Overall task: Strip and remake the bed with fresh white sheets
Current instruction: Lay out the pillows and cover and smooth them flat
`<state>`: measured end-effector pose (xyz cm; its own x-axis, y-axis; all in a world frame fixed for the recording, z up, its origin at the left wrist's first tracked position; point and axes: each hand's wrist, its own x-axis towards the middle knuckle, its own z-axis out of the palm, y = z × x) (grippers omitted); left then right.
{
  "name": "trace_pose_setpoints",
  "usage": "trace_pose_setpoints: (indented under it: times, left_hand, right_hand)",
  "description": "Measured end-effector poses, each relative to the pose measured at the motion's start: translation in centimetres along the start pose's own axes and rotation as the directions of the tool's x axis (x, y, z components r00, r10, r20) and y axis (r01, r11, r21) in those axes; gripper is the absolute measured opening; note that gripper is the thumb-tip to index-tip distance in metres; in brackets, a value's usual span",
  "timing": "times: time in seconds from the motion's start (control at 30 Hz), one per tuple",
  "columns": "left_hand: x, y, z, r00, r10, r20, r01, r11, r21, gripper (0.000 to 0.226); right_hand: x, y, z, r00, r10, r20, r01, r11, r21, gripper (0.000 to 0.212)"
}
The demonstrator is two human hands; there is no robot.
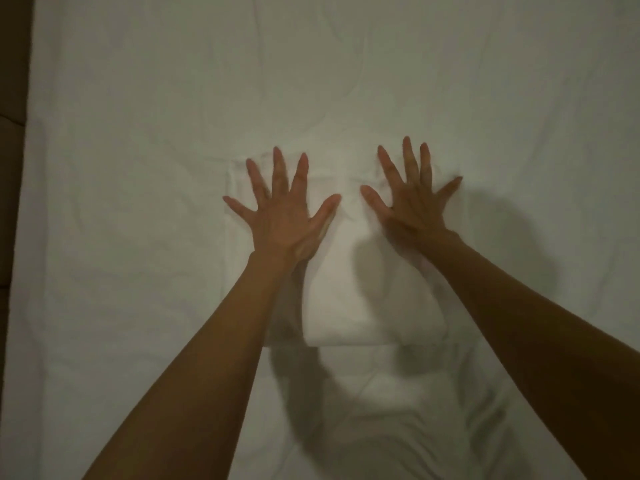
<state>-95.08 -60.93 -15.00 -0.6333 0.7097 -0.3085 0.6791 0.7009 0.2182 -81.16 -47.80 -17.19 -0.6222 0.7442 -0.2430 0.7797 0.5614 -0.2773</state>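
So the bed already has a white sheet spread over it, a bit crinkly, and sitting in the middle is a folded white sheet, a neat thick rectangle with its rounded fold edge nearest the person. Both hands are down flat on the far end of it: the left hand with fingers fanned wide, the right hand the same, thumbs pointing in toward each other with a strip of bare cloth between them. No grip on anything really, both hands are spread wide and just pressing, nothing pinched or curled. I'd guess this is either smoothing the folded bundle or getting ready to open it out across the bed. If it's the unfolding, my two cents: find the loose top layer just past the fingertips rather than grabbing the whole stack, otherwise the lot comes up in one lump. Keep the palms light so the sheet underneath doesn't drag and bunch, since there are wrinkles below the wrists already. Then flip away from the body, keeping both hands level so the edge lands square. The dark strip off to the left of the left hand looks like the bed's edge, can't tell more in this light.
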Motion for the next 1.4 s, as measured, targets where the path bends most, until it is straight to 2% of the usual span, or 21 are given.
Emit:
trace_pose_setpoints:
  times: [0.1, 0.23, 0.37, 0.77, 0.83, 0.93, 1.0, 1.03, 1.07, 1.1, 1.17, 1.2, 1.27, 1.37, 1.4]
  left_hand:
    - [-0.9, 0.5, 0.2, 0.994, 0.097, -0.042, -0.095, 0.994, 0.050, 0.077]
    - [0.1, -2.1, 2.1, 0.997, 0.077, -0.026, -0.074, 0.992, 0.104, 0.075]
    - [1.4, -3.5, 2.8, 0.999, 0.007, -0.036, -0.004, 0.997, 0.082, 0.081]
    - [2.6, -3.6, 2.7, 0.998, -0.060, 0.019, 0.060, 0.998, 0.014, 0.082]
    - [1.7, -3.9, 1.8, 0.994, -0.112, 0.003, 0.112, 0.990, -0.082, 0.084]
    - [-1.2, -5.6, 0.7, 0.955, -0.297, -0.005, 0.285, 0.922, -0.260, 0.094]
    - [-3.5, -6.8, 0.3, 0.896, -0.439, 0.066, 0.428, 0.815, -0.391, 0.099]
    - [-4.4, -7.2, 0.1, 0.850, -0.508, 0.140, 0.512, 0.734, -0.446, 0.098]
    - [-5.0, -7.7, -0.1, 0.799, -0.554, 0.235, 0.588, 0.633, -0.504, 0.097]
    - [-5.2, -8.2, 0.0, 0.751, -0.562, 0.347, 0.646, 0.518, -0.560, 0.098]
    - [-5.5, -9.0, -0.4, 0.713, -0.466, 0.525, 0.691, 0.341, -0.637, 0.104]
    - [-5.7, -9.4, -0.5, 0.716, -0.413, 0.563, 0.692, 0.306, -0.654, 0.110]
    - [-6.2, -9.5, -0.6, 0.735, -0.355, 0.578, 0.674, 0.287, -0.680, 0.111]
    - [-6.9, -8.9, -0.5, 0.776, -0.358, 0.519, 0.618, 0.267, -0.739, 0.079]
    - [-7.1, -8.8, -0.6, 0.785, -0.368, 0.498, 0.601, 0.261, -0.755, 0.081]
  right_hand:
    - [-2.0, -2.5, -0.3, 0.993, -0.069, -0.092, 0.072, 0.997, 0.030, 0.067]
    - [-2.9, -3.1, 2.7, 0.991, -0.088, -0.096, 0.081, 0.994, -0.068, 0.065]
    - [-0.7, -2.0, 3.8, 0.992, -0.113, -0.049, 0.103, 0.980, -0.168, 0.070]
    - [1.7, -2.5, 3.9, 0.992, -0.109, -0.056, 0.099, 0.983, -0.156, 0.057]
    - [1.4, -1.8, 3.1, 0.988, -0.143, -0.052, 0.135, 0.981, -0.141, 0.056]
    - [0.2, 1.2, 1.3, 0.985, -0.164, -0.046, 0.154, 0.973, -0.171, 0.060]
    - [-1.4, 4.1, 0.4, 0.994, -0.072, -0.087, 0.067, 0.995, -0.068, 0.064]
    - [-2.6, 5.2, 0.1, 0.993, 0.031, -0.111, -0.025, 0.998, 0.055, 0.070]
    - [-4.0, 5.9, -0.3, 0.978, 0.169, -0.122, -0.138, 0.964, 0.226, 0.079]
    - [-5.2, 6.5, -0.3, 0.940, 0.327, -0.101, -0.260, 0.873, 0.413, 0.086]
    - [-7.7, 6.8, -0.2, 0.843, 0.534, 0.064, -0.436, 0.607, 0.664, 0.085]
    - [-8.5, 6.8, -0.2, 0.817, 0.553, 0.164, -0.483, 0.502, 0.717, 0.080]
    - [-9.0, 7.4, -0.2, 0.789, 0.517, 0.333, -0.558, 0.373, 0.741, 0.072]
    - [-9.2, 7.7, -1.0, 0.726, 0.362, 0.585, -0.680, 0.252, 0.689, 0.089]
    - [-9.3, 7.7, -1.1, 0.713, 0.312, 0.629, -0.700, 0.252, 0.668, 0.090]
